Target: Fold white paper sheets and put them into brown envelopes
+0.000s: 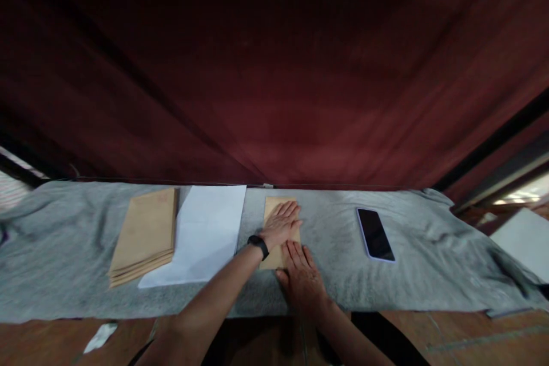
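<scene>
A narrow piece of brown paper (271,261), perhaps a folded envelope, lies flat on the grey cloth in front of me. My left hand (281,223), with a black band on its wrist, rests on its upper part, fingers stretched out toward the right. Lower down, my right hand (303,274) lies flat with its fingertips on the paper's right edge. Both palms face down, and they cover much of the paper. To the left are white paper sheets (210,229) and a stack of brown envelopes (146,226).
A phone (376,234) with a pale purple edge lies to the right. Grey cloth (334,291) covers the long bench. Behind it hangs a dark red curtain (274,97). A white scrap (101,336) is on the tiled floor, and a white panel (525,243) stands at far right.
</scene>
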Demonstrator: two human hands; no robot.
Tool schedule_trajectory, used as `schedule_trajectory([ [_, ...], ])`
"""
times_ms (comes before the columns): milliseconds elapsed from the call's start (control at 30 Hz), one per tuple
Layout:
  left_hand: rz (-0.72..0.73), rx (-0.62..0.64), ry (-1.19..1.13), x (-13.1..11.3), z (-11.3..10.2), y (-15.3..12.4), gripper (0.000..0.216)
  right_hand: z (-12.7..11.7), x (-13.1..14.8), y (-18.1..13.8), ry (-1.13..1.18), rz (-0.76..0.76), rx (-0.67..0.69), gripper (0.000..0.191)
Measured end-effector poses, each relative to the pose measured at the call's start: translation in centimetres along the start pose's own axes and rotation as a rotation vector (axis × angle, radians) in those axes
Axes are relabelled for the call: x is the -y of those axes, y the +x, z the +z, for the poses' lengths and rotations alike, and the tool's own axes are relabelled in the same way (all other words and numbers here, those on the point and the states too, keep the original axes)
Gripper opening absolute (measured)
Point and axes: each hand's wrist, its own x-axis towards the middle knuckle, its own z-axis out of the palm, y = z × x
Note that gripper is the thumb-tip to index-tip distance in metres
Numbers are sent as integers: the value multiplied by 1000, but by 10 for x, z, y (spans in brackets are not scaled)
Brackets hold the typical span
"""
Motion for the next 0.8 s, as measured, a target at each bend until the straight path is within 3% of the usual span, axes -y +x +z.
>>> schedule_trajectory([
  [200,-81,-20,-2,14,4,18,56,-7,1,1,25,15,41,61],
  [367,-103,-6,-10,13,3,14,56,-11,-1,0,45,-15,74,55],
  [667,-36,150,-52,10,-11,-46,52,-19,-6,1,56,-36,200,53],
  [800,-26,144,-32,0,-10,-83,55,-23,-13,-3,38,-73,263,52],
])
